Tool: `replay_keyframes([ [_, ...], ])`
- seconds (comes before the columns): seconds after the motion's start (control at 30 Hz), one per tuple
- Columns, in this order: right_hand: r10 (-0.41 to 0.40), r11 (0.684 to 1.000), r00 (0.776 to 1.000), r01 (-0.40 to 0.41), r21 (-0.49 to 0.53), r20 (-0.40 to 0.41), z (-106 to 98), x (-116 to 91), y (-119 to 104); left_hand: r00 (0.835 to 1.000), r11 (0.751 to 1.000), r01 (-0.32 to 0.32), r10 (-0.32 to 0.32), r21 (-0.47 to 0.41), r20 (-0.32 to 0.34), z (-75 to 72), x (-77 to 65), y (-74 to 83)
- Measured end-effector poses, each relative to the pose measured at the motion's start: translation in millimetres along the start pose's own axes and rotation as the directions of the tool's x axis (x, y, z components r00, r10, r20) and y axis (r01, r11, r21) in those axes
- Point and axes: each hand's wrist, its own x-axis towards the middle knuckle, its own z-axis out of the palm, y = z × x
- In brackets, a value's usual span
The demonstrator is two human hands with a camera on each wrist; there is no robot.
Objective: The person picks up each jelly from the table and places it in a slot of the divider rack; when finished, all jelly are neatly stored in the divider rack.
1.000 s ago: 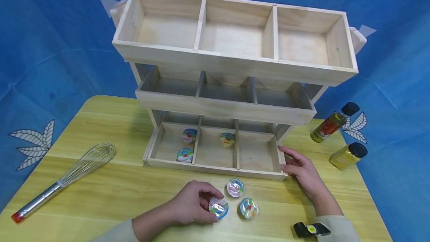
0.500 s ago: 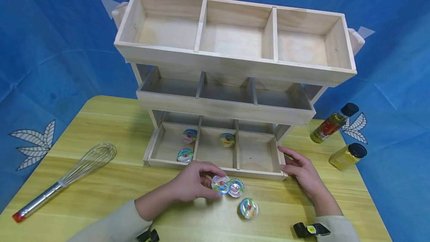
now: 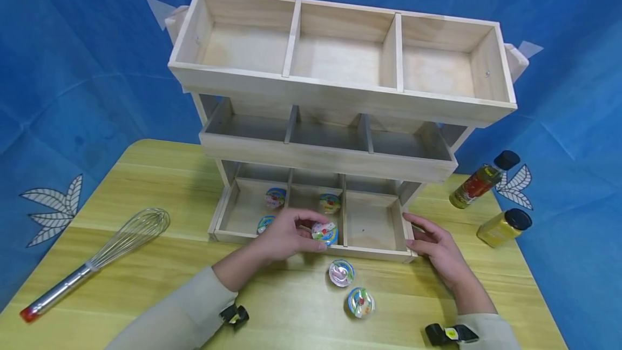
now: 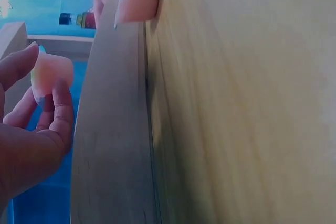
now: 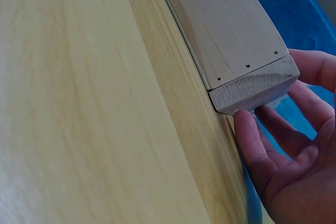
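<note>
My left hand [image 3: 284,236] pinches a small jelly cup [image 3: 324,233] with a printed foil lid, over the front of the bottom tier's middle compartment. Seen from the left wrist, the jelly cup [image 4: 52,74] has a pinkish body and lies between thumb and fingers. My right hand [image 3: 437,247] holds the right end of the wooden rack [image 3: 369,255]; the right wrist view shows thumb and fingers about its end board [image 5: 257,87]. Two more jelly cups, one pinkish [image 3: 342,273] and one yellowish [image 3: 360,302], stand on the table before the rack.
Two jelly cups, one [image 3: 275,197] behind another [image 3: 265,223], sit in the bottom left compartment; a third cup [image 3: 330,203] sits in the middle one. A whisk [image 3: 121,247] lies at left. A sauce bottle [image 3: 478,185] and a yellow jar [image 3: 502,227] stand right.
My left hand has carried its jelly cup up and forward from the table, past the loose cups, to above the middle bottom compartment. The right hand has stayed at the rack's end.
</note>
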Motion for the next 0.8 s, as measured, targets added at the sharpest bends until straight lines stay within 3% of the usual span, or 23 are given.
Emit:
replay_keyframes([
  [0.43, -0.006, 1.0, 1.0, 0.006, -0.003, -0.004, 0.7, -0.1, 0.9, 0.998, 0.985, 0.044, -0.038, 0.168, -0.041, 1.7, 33.6, -10.7],
  [0.8, 0.0, 1.0, 1.0, 0.0, -0.008, -0.002, -0.8, 0.5, 0.6, 0.992, 0.96, 0.126, -0.12, 0.249, -0.04, 6.9, 42.3, -14.7],
])
